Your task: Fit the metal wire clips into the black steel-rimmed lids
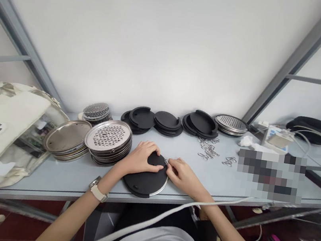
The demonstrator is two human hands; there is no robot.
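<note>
A round black plastic disc [143, 181] lies at the front of the table, with a silvery metal rim showing along its right side. My left hand [139, 158] rests over its upper left part and holds it, thumb and fingers curved across the surface. At the upper right edge, the fingers of my right hand [181, 176] are pinched on a small metal wire clip [166, 161], partly hidden by the fingertips. Several similar wire clips [208, 150] are scattered farther back on the right.
Left of the disc are stacked metal grater plates [109, 137] and plain metal discs [67, 137]. Black covers [168, 121] line the wall, with more grater plates [231, 124] at right. A cream bag [4, 133] stands left. A white cable [145, 223] crosses in front.
</note>
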